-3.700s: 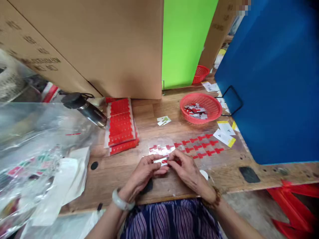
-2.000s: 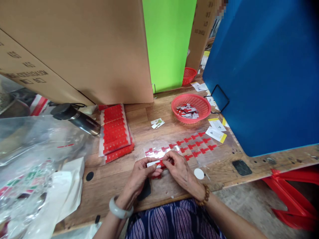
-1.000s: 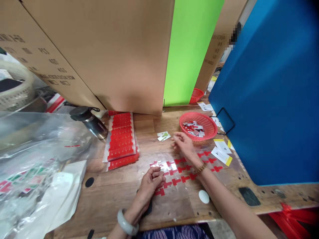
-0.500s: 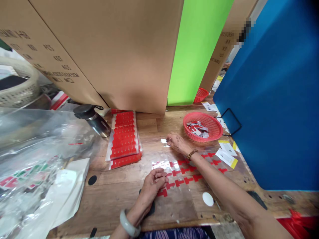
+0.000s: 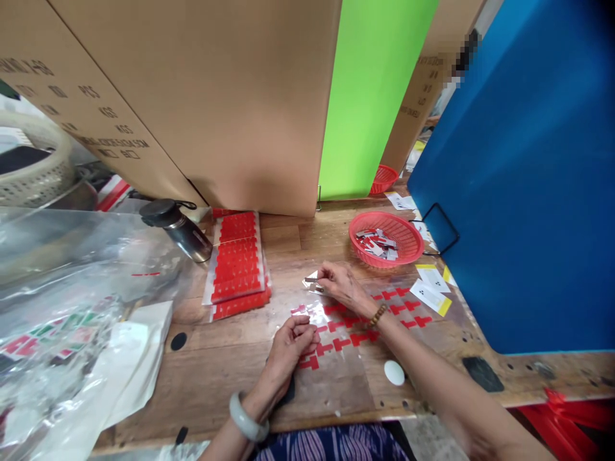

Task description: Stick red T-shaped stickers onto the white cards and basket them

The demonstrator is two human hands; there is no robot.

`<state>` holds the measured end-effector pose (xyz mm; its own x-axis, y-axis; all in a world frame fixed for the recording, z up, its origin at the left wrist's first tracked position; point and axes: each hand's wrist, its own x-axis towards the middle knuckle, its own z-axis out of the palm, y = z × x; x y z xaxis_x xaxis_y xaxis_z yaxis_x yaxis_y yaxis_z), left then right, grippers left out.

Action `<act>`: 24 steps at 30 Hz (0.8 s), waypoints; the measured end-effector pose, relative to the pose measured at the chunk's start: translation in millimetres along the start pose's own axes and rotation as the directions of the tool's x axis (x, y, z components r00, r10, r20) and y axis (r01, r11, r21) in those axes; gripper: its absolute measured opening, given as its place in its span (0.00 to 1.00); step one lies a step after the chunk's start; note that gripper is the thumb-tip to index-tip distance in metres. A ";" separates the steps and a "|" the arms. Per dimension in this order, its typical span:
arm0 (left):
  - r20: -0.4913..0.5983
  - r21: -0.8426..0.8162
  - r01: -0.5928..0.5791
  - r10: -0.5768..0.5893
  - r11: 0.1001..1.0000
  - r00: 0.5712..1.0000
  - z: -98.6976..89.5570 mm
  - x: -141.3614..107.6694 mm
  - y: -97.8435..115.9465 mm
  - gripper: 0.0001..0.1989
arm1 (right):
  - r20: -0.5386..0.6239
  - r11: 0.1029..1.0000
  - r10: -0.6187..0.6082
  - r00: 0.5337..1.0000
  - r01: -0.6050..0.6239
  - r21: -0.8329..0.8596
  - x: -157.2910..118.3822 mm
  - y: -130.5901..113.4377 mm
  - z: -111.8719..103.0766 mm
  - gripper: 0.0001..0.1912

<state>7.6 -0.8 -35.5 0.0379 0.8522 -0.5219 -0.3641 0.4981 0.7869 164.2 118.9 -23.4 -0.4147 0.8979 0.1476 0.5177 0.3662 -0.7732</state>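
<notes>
My right hand [image 5: 339,283] pinches a small dark, flat strip [image 5: 311,280] above the table, beside small white pieces [image 5: 316,290]. A clear sheet with rows of red T-shaped pieces [image 5: 364,337] lies on the wooden table [image 5: 230,371]. At that sheet's left end rests my left hand [image 5: 291,346], its fingers curled and thumb close to the forefinger; whether something is between them is hidden. Behind my right hand, a red basket [image 5: 408,237] holds several small white and red pieces.
Stacked red sheets [image 5: 236,259] lie left of centre, beside a dark bottle [image 5: 189,238]. Plastic bags [image 5: 72,288] cover the far left. White and yellow cards [image 5: 431,296] and a blue panel [image 5: 523,192] are at the right. Cardboard [image 5: 230,102] stands behind.
My right hand has lifted a dark strip off the small white pieces, and the strip now shows at its fingertips. My left hand stays on the sheet. The whole view has shifted slightly.
</notes>
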 end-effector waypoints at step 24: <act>-0.213 -0.070 -0.203 0.185 0.977 0.959 -24.6 46.2 34.4 0.07 | 0.022 0.985 0.139 0.990 -0.135 -0.108 -30.2 -21.8 60.2 0.07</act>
<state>-26.1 51.8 -40.7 -0.2294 0.8754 -0.4256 -0.4281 0.3019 0.8518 120.4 69.1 -48.1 -0.3552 0.9344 0.0256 0.6471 0.2656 -0.7147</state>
